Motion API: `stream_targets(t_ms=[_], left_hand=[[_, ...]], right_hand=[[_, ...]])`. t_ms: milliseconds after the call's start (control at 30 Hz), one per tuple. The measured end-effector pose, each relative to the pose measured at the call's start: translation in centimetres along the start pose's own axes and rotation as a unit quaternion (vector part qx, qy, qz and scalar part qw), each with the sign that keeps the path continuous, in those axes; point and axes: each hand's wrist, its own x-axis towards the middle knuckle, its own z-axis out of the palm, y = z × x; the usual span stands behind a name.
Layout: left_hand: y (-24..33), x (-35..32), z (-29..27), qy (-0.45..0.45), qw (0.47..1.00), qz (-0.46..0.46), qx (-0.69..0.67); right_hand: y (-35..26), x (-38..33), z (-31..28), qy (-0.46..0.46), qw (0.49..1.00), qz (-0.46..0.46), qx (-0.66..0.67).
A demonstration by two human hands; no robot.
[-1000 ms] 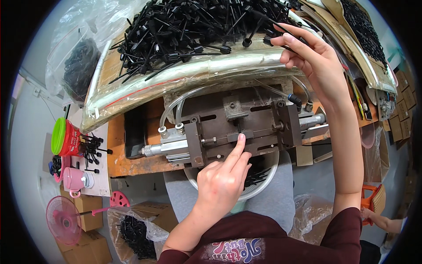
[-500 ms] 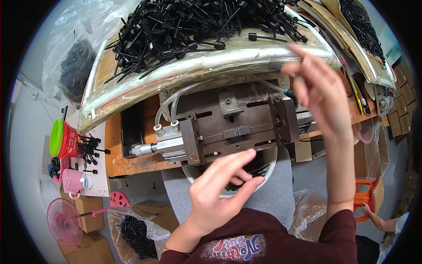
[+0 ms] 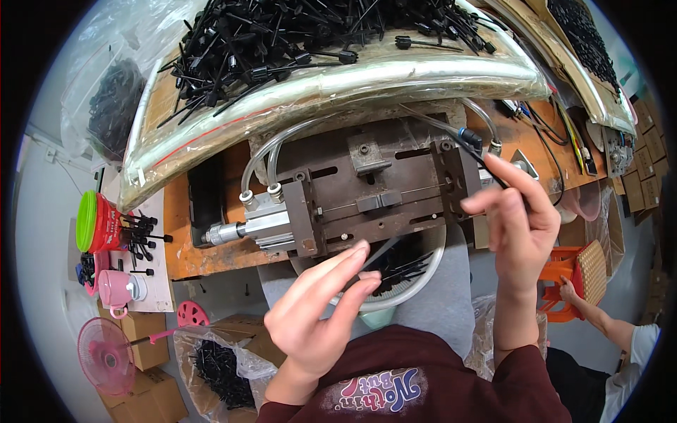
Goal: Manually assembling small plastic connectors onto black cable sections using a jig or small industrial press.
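My right hand (image 3: 522,222) is right of the machine, thumb and forefinger pinched on a thin black rod (image 3: 486,169). The rod slants up and left past a tube fitting; whether it has a head within my fingers is hidden. My left hand (image 3: 310,303) is in front of the machine, above a round white basket (image 3: 438,264). Its thumb and fingertips close on a thin dark strip (image 3: 386,249), blurred, pointing up and right. Between the hands lies the brown metal fixture (image 3: 416,204), with a small dark clamping block (image 3: 379,202) at its middle.
A plastic-covered tray (image 3: 338,83) heaped with black rod-shaped parts (image 3: 282,49) rises behind the fixture. Clear air hoses (image 3: 257,158) loop to a silver cylinder (image 3: 268,229). A red tub (image 3: 107,222) and pink cup (image 3: 115,289) stand left. Another person's arm (image 3: 592,314) touches an orange stool (image 3: 564,264).
My right hand has come down from the tray's front edge, and a black rod now shows in it. My left hand has shifted left and lower, with a thin strip now visible at its fingertips.
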Motion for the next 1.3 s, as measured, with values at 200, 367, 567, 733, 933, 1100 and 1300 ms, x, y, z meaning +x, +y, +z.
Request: stream_targets(t_ms=[200, 367, 567, 733, 933, 1100, 1300], left_hand=[[-2.0, 0.4, 1.7, 0.023, 0.948, 0.221, 0.226], [-3.0, -0.5, 2.8, 0.0, 0.963, 0.161, 0.217], [-2.8, -0.1, 3.4, -0.057, 0.97, 0.102, 0.213], [-3.9, 0.6, 3.5, -0.071, 0.926, 0.19, 0.317], [-2.8, 1.4, 3.4, -0.092, 0.93, 0.148, 0.324], [-2.9, 1.4, 3.3, -0.093, 0.929, 0.144, 0.329], [-3.0, 1.4, 3.3, -0.089, 0.933, 0.14, 0.319]], right_hand=[[1.3, -1.5, 0.1, -0.03, 0.996, 0.016, 0.082], [1.5, -2.1, 0.5, -0.041, 0.993, -0.008, 0.109], [0.6, -2.3, 0.9, -0.095, 0.993, -0.011, 0.068], [0.4, -2.6, 0.7, -0.068, 0.997, -0.023, 0.009], [1.2, -2.9, 0.2, -0.067, 0.989, -0.068, 0.115], [0.3, -2.8, -0.1, -0.132, 0.977, -0.117, -0.121], [0.5, -2.8, 1.0, -0.135, 0.939, -0.166, -0.27]])
